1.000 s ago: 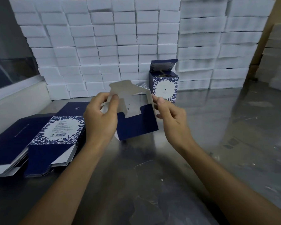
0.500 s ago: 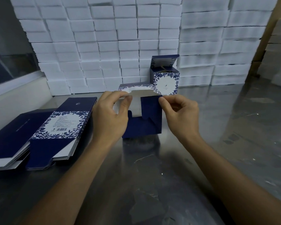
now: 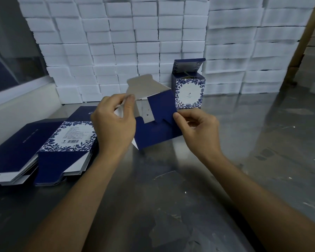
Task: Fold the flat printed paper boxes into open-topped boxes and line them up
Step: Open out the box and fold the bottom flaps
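The left hand [image 3: 115,122] pinches a pale flap of the half-folded box [image 3: 156,124], and the right hand [image 3: 196,130] pinches its dark blue side flap. The box is held just above the metal table [image 3: 171,197], directly in front of the finished box [image 3: 188,84]. The flat stack [image 3: 44,142] lies left of the finished box.

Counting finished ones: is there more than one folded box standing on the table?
No: only one folded box stands there, by the white stacks.
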### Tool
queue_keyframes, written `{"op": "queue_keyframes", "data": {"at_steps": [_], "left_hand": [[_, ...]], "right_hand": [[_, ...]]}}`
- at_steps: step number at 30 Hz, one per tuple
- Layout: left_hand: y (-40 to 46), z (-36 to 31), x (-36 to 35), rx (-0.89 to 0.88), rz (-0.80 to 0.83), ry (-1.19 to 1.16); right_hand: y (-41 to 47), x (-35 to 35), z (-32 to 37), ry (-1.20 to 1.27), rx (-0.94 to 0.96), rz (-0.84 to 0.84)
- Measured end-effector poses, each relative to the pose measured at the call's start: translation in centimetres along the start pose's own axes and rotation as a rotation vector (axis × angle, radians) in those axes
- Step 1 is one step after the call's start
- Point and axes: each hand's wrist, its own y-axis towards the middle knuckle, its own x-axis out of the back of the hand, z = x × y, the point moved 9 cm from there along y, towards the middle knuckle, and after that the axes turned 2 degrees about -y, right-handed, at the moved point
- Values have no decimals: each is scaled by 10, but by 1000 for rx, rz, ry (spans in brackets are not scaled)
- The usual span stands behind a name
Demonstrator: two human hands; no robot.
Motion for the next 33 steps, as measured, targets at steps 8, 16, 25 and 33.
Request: {"op": "queue_keyframes", "data": {"at_steps": [8,16,25,33], "left_hand": [[-3,-5,-7,-18,51,-29],[3,17,7,181,-63,-116],[-1,27,4,328,-94,-200],[5,21,3,198,-21,-118]], "right_hand": [[4,8,-4,-41,1,-53],[0,5,9,-78,149,-32],[3,6,21,-275,273,-152],[2,-2,3,-158,163,-10]]}}
